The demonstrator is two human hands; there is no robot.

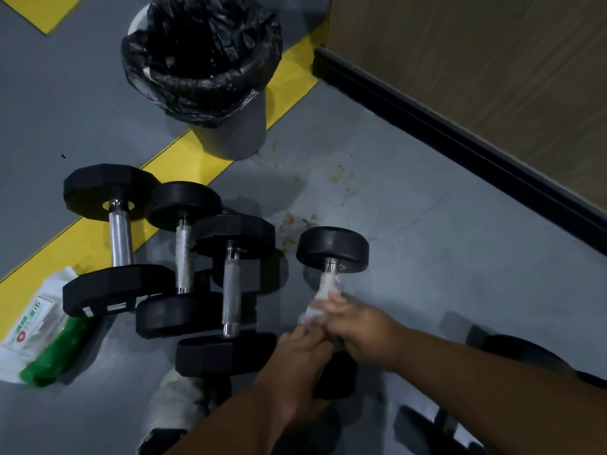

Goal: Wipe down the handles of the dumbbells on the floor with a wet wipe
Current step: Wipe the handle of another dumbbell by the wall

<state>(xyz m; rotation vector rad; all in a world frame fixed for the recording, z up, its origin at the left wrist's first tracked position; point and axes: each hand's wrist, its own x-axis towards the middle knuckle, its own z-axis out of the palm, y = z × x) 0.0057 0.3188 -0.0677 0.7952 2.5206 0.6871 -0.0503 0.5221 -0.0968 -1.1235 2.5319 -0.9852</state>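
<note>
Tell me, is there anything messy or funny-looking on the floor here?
Yes. Brownish-orange splatter stains dot the grey floor between the bin and the dumbbell being wiped, like something spilled and dried. The wipes pack also lies partly tucked under the leftmost dumbbell. Otherwise nothing looks broken.

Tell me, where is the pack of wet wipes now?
In the head view, the pack of wet wipes lies on the floor at the far left, beside the leftmost dumbbell, partly on the yellow stripe.
</note>
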